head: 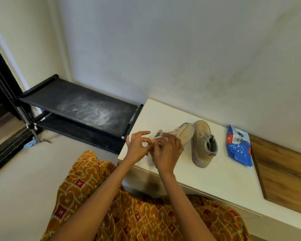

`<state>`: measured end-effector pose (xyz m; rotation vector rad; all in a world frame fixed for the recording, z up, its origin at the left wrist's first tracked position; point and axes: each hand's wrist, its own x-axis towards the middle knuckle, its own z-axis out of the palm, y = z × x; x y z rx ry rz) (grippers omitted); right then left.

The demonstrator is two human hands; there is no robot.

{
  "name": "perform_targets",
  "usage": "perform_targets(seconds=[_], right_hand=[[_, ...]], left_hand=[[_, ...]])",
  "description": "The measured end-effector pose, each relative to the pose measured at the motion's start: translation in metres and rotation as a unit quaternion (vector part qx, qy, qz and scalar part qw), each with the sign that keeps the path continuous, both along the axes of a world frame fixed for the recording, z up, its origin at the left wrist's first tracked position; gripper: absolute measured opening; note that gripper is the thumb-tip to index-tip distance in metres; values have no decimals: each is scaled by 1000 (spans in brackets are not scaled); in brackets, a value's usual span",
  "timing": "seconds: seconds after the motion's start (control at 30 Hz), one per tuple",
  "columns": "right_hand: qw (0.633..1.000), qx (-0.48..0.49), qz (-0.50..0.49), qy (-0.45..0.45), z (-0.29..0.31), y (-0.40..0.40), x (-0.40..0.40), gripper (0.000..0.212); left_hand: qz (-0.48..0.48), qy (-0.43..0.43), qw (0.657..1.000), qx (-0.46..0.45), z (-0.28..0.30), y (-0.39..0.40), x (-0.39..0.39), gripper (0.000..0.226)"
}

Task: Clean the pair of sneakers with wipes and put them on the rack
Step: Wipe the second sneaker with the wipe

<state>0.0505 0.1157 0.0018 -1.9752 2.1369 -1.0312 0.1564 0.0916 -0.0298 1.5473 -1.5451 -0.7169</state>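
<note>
hands meet over the near-left part of the white table (215,180): left hand (137,147) and right hand (167,153) both pinch a small pale wipe (154,142) between fingertips. just behind them one beige sneaker (184,132) lies tipped; the other sneaker (202,143) stands upright beside it. blue wipes pack (239,148) lies further right. black rack (80,108) stands left of the table.

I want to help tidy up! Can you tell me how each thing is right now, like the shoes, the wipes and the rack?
Left sneaker: lying on its side on the white table, partly behind the hands.
Right sneaker: upright, untouched.
Wipe: pinched between the left hand and right hand.
Wipes pack: lying flat on the table; open or closed, cannot tell.
Shoe rack: no shoes on top shelf, dusty white smears.
</note>
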Motion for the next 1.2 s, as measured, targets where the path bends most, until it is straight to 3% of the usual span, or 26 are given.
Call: perform_targets(seconds=[0.37,0.5,0.57,0.7,0.8,1.03,1.2], right_hand=[[994,-33,28,101,-1,-6,-58,12],[996,55,-64,33,18,-30,-49,23],[996,63,-25,50,20,-24,-32,23],[992,-11,58,113,-2,8,-15,11],[988,-27,60,140,-3,-4,-32,8],[985,76,-19,153,23,-53,-38,24],[977,8,91,193,11,-22,-13,11]], left_hand=[[-4,-2,1000,-15,-3,-4,8,7],[-5,1,1000,-27,-3,-2,4,6],[-6,-7,999,-32,-4,-4,5,5],[14,-36,999,-14,-7,-6,10,3],[2,-37,999,-16,-7,-6,11,5],[21,-26,999,-12,-6,-7,10,7],[24,-39,999,-11,-6,-8,11,7]])
